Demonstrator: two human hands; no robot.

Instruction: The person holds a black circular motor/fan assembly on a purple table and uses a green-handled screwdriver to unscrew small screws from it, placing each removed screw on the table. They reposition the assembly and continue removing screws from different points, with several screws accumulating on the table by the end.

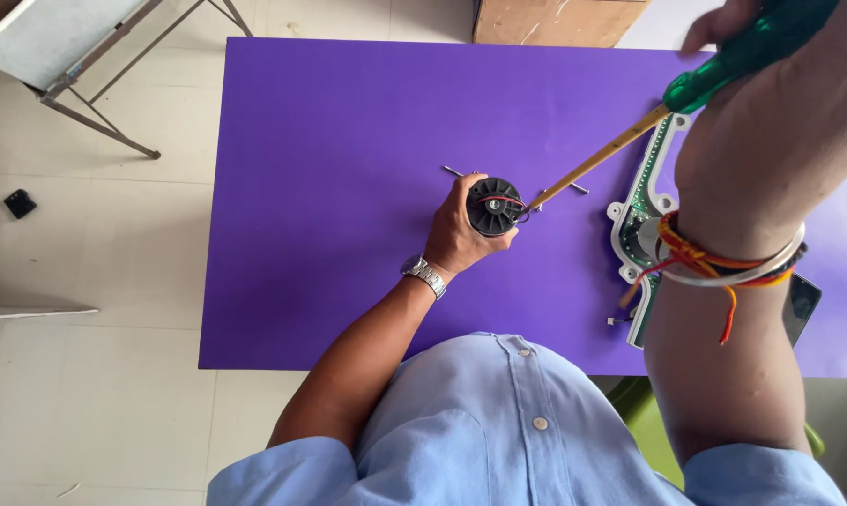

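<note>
Motor (pixel 495 205): small, black, round, red wire across its top face. Held upright near centre of purple table (pixel 330 141), clasped from the side by left hand (pixel 458 234), fingers wrapped around the body. Grip from the side leaves the top face and wire exposed to the tool, and probably steadies the motor against tool pressure. Metal watch (pixel 423 275) on left wrist.

Screwdriver (pixel 630 136): green handle, long yellowish shaft. Handle enclosed in right hand (pixel 770 56), fingers clenched on it, raised close to the camera at upper right. Shaft angled down and left; tip at right edge of motor, touching or just beside the wire end, exact contact too small to tell. Long slant suits a reach into the motor's side from above without blocking the view. Red and orange threads and metal bangle (pixel 735 272) on right wrist.

Circuit board (pixel 644 201) in white housing: flat on table, right of motor, partly hidden under right forearm. Placed apart from motor, within easy reach.

Loose parts: thin metal pin (pixel 453 171) just upper left of motor; second small piece (pixel 579 189) beyond the shaft. Dark flat device (pixel 802 305) at right table edge.
</note>
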